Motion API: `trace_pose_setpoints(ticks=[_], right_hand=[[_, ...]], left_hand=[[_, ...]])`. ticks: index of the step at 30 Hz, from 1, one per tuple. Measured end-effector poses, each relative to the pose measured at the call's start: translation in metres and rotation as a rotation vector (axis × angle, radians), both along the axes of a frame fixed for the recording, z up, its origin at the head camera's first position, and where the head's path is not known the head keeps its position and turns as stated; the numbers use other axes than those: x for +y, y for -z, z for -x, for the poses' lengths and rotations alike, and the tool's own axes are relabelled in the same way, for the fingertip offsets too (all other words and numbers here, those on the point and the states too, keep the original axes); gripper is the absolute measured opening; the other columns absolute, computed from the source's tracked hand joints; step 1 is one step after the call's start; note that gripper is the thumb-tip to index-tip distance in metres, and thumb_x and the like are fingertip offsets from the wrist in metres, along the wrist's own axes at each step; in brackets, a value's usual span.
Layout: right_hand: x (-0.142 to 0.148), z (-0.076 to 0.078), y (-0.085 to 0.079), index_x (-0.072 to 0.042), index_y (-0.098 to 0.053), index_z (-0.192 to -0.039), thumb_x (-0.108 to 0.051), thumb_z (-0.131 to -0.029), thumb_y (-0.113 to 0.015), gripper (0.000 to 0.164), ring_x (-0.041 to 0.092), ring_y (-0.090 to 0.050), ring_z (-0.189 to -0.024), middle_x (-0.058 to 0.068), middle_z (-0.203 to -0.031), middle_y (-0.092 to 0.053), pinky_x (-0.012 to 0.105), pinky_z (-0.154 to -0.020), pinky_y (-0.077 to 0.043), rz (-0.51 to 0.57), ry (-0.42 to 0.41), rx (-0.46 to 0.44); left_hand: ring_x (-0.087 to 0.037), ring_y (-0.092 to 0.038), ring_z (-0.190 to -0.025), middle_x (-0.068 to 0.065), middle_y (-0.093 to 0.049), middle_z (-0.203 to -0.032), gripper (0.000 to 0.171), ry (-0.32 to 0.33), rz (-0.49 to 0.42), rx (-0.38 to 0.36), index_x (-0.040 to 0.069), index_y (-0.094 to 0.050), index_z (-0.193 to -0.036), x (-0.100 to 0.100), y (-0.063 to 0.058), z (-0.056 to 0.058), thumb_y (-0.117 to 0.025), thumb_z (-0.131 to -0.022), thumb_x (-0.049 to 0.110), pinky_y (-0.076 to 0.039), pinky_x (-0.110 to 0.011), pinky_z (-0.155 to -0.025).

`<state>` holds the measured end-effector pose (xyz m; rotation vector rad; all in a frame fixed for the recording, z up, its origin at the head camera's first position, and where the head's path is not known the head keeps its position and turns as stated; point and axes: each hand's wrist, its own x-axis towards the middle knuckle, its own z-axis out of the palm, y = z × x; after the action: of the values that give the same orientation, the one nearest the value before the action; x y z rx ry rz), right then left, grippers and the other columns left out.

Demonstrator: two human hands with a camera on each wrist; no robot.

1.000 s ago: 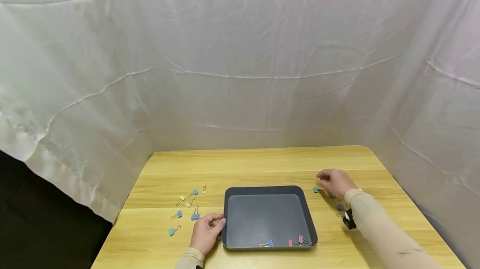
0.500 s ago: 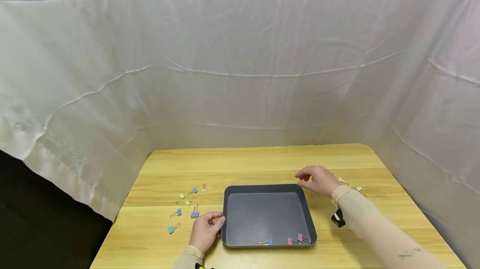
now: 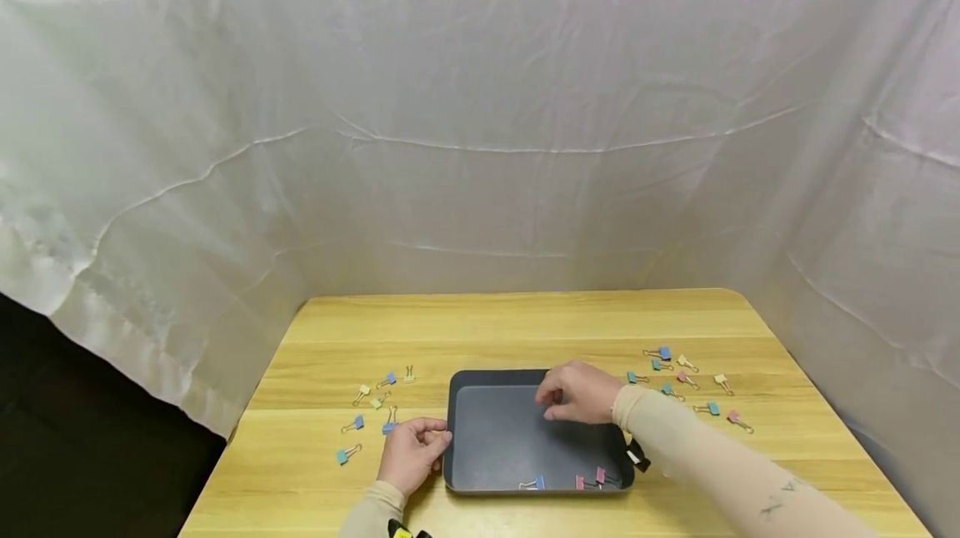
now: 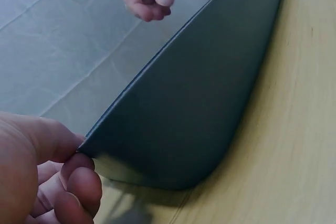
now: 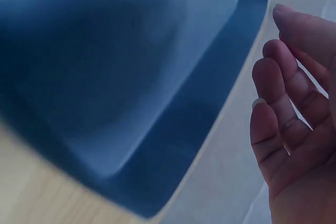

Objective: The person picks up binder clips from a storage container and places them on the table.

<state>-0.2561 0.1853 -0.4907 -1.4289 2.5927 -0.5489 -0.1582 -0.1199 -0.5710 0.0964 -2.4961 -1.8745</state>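
A dark grey rectangular tray (image 3: 527,491) lies on the table. My left hand (image 3: 412,453) pinches its left rim, with thumb and fingertips at the edge of the tray (image 4: 189,93) in the left wrist view. Over the tray's right half hovers my right hand (image 3: 585,392), fingers loosely bent. Nothing shows between the fingers of the right hand (image 5: 299,108) in its wrist view, where the thumb stands apart from them. Inside the tray, along the near side, are a blue binder clip (image 3: 539,483) and two pink binder clips, one being the pink clip (image 3: 601,474).
Several loose binder clips lie left of the tray, including a teal clip (image 3: 342,456) and a yellow clip (image 3: 364,391). More are scattered on the right, among them a blue clip (image 3: 665,352) and a pink clip (image 3: 733,416). A pale curtain (image 3: 480,188) surrounds the wooden table (image 3: 480,321).
My right hand has moved left from the clips on the right, across the tray's rim, to above the tray. The left hand stays at the tray's left rim.
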Motion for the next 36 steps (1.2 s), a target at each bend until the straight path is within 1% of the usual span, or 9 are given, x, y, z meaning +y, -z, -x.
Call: trace_pose_setpoints(ticks=[3, 8, 10, 12, 16, 19, 22, 30, 36], right_hand=[[-0.011, -0.006, 0.006, -0.015, -0.074, -0.096, -0.020, -0.082, -0.078, 0.015, -0.001, -0.057, -0.075, -0.013, -0.086, -0.064, 0.015, -0.067, -0.049, -0.040, -0.060, -0.015], [-0.026, -0.014, 0.016, -0.020, -0.073, -0.091, -0.025, -0.077, -0.081, 0.016, -0.006, -0.053, -0.068, -0.017, -0.079, -0.060, 0.010, -0.061, -0.044, -0.109, -0.139, -0.016], [-0.031, -0.018, 0.020, -0.022, -0.073, -0.090, -0.028, -0.076, -0.082, 0.018, -0.007, -0.052, -0.068, -0.019, -0.079, -0.059, 0.009, -0.060, -0.043, -0.139, -0.164, -0.033], [-0.035, -0.022, 0.023, -0.024, -0.074, -0.090, -0.029, -0.074, -0.084, 0.019, -0.008, -0.053, -0.068, -0.020, -0.079, -0.059, 0.008, -0.060, -0.043, -0.169, -0.184, -0.058], [-0.040, -0.029, 0.026, -0.027, -0.074, -0.089, -0.029, -0.072, -0.085, 0.020, -0.010, -0.052, -0.066, -0.023, -0.076, -0.059, 0.008, -0.058, -0.043, -0.244, -0.210, -0.084], [-0.042, -0.032, 0.027, -0.028, -0.073, -0.088, -0.027, -0.073, -0.085, 0.019, -0.011, -0.050, -0.064, -0.023, -0.073, -0.059, 0.007, -0.058, -0.042, -0.283, -0.240, -0.074], [-0.044, -0.032, 0.027, -0.028, -0.072, -0.088, -0.026, -0.073, -0.084, 0.019, -0.012, -0.049, -0.063, -0.023, -0.072, -0.059, 0.006, -0.058, -0.041, -0.298, -0.274, -0.059], [-0.040, -0.030, 0.027, -0.029, -0.071, -0.088, -0.023, -0.073, -0.084, 0.021, -0.012, -0.049, -0.064, -0.024, -0.072, -0.056, 0.006, -0.057, -0.041, -0.343, -0.309, -0.059], [-0.040, -0.032, 0.026, -0.029, -0.070, -0.082, -0.018, -0.073, -0.082, 0.019, -0.011, -0.043, -0.057, -0.024, -0.065, -0.053, 0.007, -0.053, -0.038, -0.337, -0.315, -0.055]], left_hand=[[-0.012, -0.054, -0.046, -0.009, -0.067, -0.070, 0.019, -0.007, -0.006, -0.019, -0.006, -0.068, -0.100, 0.001, 0.001, 0.000, -0.071, -0.085, 0.006, -0.049, -0.025, -0.043], [-0.012, -0.054, -0.046, -0.010, -0.067, -0.070, 0.019, -0.012, -0.018, -0.009, -0.006, -0.068, -0.099, 0.002, 0.002, 0.000, -0.070, -0.084, 0.005, -0.049, -0.025, -0.043], [-0.012, -0.054, -0.046, -0.010, -0.067, -0.070, 0.019, -0.014, -0.019, -0.001, -0.006, -0.068, -0.100, 0.002, 0.002, 0.000, -0.070, -0.084, 0.005, -0.049, -0.025, -0.042], [-0.012, -0.054, -0.046, -0.010, -0.067, -0.070, 0.020, -0.021, -0.023, -0.009, -0.006, -0.068, -0.100, 0.001, 0.002, 0.000, -0.071, -0.084, 0.006, -0.049, -0.025, -0.042], [-0.012, -0.054, -0.046, -0.011, -0.067, -0.070, 0.021, -0.026, -0.024, -0.004, -0.007, -0.068, -0.100, 0.001, 0.001, -0.001, -0.071, -0.084, 0.006, -0.049, -0.025, -0.042], [-0.014, -0.054, -0.046, -0.012, -0.066, -0.069, 0.020, -0.029, -0.021, 0.007, -0.007, -0.067, -0.100, 0.002, 0.001, -0.001, -0.071, -0.084, 0.005, -0.049, -0.025, -0.042], [-0.014, -0.054, -0.046, -0.012, -0.066, -0.068, 0.020, -0.038, -0.018, 0.010, -0.007, -0.067, -0.100, 0.003, 0.000, -0.002, -0.071, -0.084, 0.004, -0.049, -0.025, -0.042], [-0.015, -0.054, -0.046, -0.011, -0.066, -0.068, 0.020, -0.038, -0.014, 0.015, -0.007, -0.067, -0.100, 0.004, 0.001, -0.003, -0.070, -0.084, 0.004, -0.049, -0.025, -0.042], [-0.015, -0.054, -0.046, -0.011, -0.065, -0.068, 0.020, -0.041, -0.004, 0.013, -0.007, -0.068, -0.100, 0.004, 0.001, -0.003, -0.070, -0.085, 0.005, -0.049, -0.025, -0.042]])
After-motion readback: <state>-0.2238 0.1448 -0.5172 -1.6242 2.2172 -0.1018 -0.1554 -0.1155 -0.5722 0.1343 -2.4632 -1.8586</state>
